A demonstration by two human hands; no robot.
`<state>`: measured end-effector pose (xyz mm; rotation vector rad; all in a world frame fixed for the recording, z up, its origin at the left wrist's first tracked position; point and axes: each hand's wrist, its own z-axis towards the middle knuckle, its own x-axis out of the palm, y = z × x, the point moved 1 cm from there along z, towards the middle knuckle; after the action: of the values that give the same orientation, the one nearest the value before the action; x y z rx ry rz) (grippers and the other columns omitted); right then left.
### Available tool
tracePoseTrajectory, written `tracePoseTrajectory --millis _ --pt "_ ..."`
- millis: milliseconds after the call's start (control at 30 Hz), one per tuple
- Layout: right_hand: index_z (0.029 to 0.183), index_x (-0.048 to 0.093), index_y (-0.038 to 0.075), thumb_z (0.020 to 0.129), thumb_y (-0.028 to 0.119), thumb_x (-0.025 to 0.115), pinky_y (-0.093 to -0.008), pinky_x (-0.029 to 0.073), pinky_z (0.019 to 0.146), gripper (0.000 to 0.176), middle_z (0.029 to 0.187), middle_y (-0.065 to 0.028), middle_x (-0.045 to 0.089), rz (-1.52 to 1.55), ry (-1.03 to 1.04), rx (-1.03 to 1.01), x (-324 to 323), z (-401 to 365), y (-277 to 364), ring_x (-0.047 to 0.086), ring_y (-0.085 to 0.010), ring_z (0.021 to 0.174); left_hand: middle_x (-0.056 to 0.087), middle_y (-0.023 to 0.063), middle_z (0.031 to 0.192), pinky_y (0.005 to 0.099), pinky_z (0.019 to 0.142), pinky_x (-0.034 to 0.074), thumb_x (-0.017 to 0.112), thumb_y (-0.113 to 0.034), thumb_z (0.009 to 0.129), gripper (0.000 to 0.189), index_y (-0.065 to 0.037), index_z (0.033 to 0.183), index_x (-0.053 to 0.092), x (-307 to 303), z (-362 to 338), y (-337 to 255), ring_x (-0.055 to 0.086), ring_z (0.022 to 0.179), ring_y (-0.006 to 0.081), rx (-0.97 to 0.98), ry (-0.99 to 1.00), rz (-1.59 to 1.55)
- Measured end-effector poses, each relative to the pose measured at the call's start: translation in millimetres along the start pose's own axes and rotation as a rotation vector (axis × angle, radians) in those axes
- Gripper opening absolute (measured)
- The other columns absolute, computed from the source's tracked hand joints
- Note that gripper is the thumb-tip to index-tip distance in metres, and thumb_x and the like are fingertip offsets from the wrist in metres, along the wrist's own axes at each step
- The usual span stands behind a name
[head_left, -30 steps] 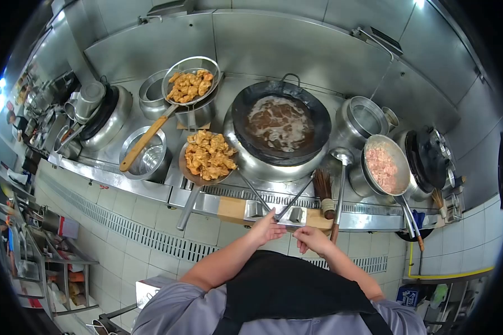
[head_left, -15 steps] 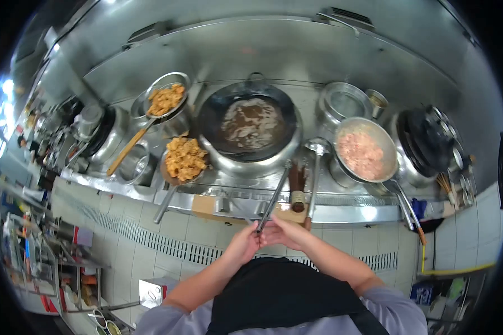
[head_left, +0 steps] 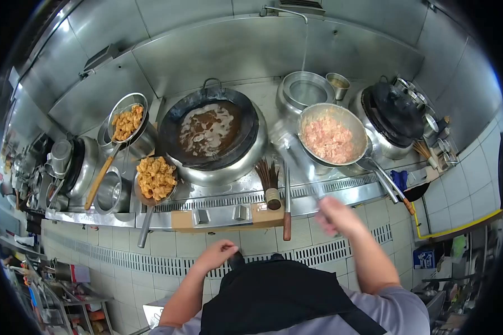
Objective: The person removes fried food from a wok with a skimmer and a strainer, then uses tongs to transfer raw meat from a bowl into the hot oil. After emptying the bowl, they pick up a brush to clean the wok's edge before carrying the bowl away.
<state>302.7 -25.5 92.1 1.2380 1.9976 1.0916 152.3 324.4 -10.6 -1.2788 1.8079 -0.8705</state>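
Observation:
My left hand (head_left: pixel 217 255) is over the floor in front of the counter, its fingers curled together with nothing visible in them. Further right, my right hand (head_left: pixel 338 216) is closed round the end of a metal-handled utensil (head_left: pixel 304 164), blurred by motion, that reaches up towards the counter. Left of it lies a long wooden-handled tool (head_left: pixel 286 223), and beside that a bamboo brush (head_left: pixel 270 187). A metal bowl of raw, pinkish meat (head_left: pixel 327 137) stands beyond my right hand. The large black wok (head_left: pixel 209 134) holds bubbling brown liquid.
Fried pieces fill a strainer (head_left: pixel 127 123) and a long-handled ladle (head_left: pixel 155 180) at left. Water runs from a tap (head_left: pixel 288 10) into a pot (head_left: pixel 308 90). A second wok (head_left: pixel 394 114) and wooden-handled utensils (head_left: pixel 394 187) are at right.
My hands were together at a dark rod and have moved apart, left hand leftward, right hand rightward with the blurred utensil. The view has turned right, shifting the counter leftward.

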Motion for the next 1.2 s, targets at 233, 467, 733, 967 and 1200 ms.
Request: tracePoseTrajectory --millis 233,467,733,967,1200 --pt "0.111 0.055 0.0 0.088 0.035 0.059 -0.0423 0.049 0.076 0.042 0.089 -0.0185 0.063 -1.394 -0.822 -0.437 -108 -50 127 0.063 -0.0327 0.086 0.067 0.0157 0.084 0.0384 0.077 0.05 0.061 -0.032 0.082 0.031 -0.003 0.091 0.066 -54 -15 84 0.065 0.082 0.0307 -0.098 -0.176 0.674" --pt "0.091 0.068 0.007 0.08 0.025 0.063 -0.0394 0.054 0.07 0.022 0.09 -0.0118 0.068 -1.942 -0.56 -0.122 -80 33 161 0.067 -0.0278 0.084 0.064 0.0228 0.103 0.0452 0.088 0.047 0.053 -0.038 0.083 0.041 -0.001 0.095 0.067 -72 -30 198 0.06 0.099 0.0392 -0.216 -0.016 0.775" --pt "0.087 0.073 0.008 0.079 0.012 0.057 -0.0377 0.055 0.07 0.019 0.092 -0.0128 0.07 -2.027 -0.631 0.03 -69 71 195 0.069 -0.0273 0.085 0.066 0.0199 0.091 0.0389 0.077 0.052 0.05 -0.033 0.084 0.034 -0.004 0.084 0.069 -77 -104 296 0.064 0.088 0.0322 -0.285 -0.055 0.587" --pt "0.085 0.07 0.007 0.074 0.021 0.068 -0.0419 0.053 0.075 0.018 0.086 -0.0147 0.068 -2.049 -0.788 -0.177 -14 11 280 0.066 -0.0322 0.085 0.068 0.0134 0.075 0.0346 0.07 0.053 0.051 -0.034 0.087 0.038 -0.002 0.075 0.067 -91 -139 356 0.065 0.067 0.0221 -0.44 0.045 0.382" --pt "0.093 0.068 0.005 0.075 0.03 0.071 -0.0441 0.05 0.076 0.03 0.089 -0.0153 0.067 -1.855 -0.592 -0.404 100 47 307 0.064 -0.0335 0.087 0.067 0.012 0.076 0.0366 0.068 0.053 0.055 -0.028 0.086 0.028 -0.003 0.079 0.066 -118 -93 339 0.066 0.068 0.0229 -0.224 0.155 0.781"
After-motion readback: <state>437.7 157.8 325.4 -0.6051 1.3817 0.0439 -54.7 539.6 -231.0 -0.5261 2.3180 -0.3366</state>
